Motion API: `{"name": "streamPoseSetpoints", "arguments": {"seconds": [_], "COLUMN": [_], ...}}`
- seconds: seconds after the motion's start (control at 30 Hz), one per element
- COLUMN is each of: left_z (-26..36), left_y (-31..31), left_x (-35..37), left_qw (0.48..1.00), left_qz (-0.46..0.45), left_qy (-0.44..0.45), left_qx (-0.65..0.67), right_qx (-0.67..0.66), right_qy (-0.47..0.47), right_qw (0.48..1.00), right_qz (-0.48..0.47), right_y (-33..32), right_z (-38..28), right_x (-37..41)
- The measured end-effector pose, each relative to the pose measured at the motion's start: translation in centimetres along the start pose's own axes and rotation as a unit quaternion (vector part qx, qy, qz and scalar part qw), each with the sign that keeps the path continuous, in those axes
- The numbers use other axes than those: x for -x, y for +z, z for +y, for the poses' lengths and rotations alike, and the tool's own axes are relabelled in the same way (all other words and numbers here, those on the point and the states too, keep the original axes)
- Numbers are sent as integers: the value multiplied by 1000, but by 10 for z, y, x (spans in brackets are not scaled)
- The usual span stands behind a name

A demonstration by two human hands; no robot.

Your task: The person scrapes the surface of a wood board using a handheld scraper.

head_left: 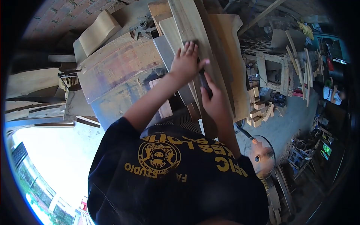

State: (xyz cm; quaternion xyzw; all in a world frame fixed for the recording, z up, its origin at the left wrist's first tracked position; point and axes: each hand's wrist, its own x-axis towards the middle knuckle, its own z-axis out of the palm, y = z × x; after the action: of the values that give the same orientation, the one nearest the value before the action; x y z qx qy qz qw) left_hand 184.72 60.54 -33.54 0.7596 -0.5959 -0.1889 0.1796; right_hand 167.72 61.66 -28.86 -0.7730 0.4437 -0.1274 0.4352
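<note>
A long pale wooden board [193, 22] runs from the top of the view down toward my body. My left hand [185, 62] lies palm down over a dark tool on this board, fingers stretched forward and thumb out to the side. The tool's front end shows just past the fingertips, and its underside is hidden. Closer to my body, my right hand [214, 97] is wrapped round the tool's dark handle [203, 79]. More boards lie beside and beneath the long one.
A worn, stained panel [116, 69] stretches to the left, with a metal part [143, 28] and a curved wood block [99, 32] beyond it. On the right are stacked wood blocks [257, 112], a standing fan [258, 155] and a wooden frame [273, 71]. Another person [333, 93] is at far right.
</note>
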Motion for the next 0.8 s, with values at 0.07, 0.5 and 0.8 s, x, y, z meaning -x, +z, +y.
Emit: {"name": "streamPoseSetpoints", "arguments": {"seconds": [0.07, 0.5, 0.8], "left_z": [-14, 32, 10], "left_y": [-6, 5, -5], "left_x": [-28, 40, -1], "left_qw": [1000, 999, 998], "left_qz": [11, -30, 5], "left_qy": [-16, 4, 1], "left_qx": [7, -34, -57], "right_qx": [-17, -32, -4], "right_qy": [-28, 53, 11], "right_qw": [999, 997, 1000], "right_qz": [21, -41, -25], "right_y": [10, -10, -4], "right_z": [1, 2, 3], "right_x": [-32, 32, -19]}}
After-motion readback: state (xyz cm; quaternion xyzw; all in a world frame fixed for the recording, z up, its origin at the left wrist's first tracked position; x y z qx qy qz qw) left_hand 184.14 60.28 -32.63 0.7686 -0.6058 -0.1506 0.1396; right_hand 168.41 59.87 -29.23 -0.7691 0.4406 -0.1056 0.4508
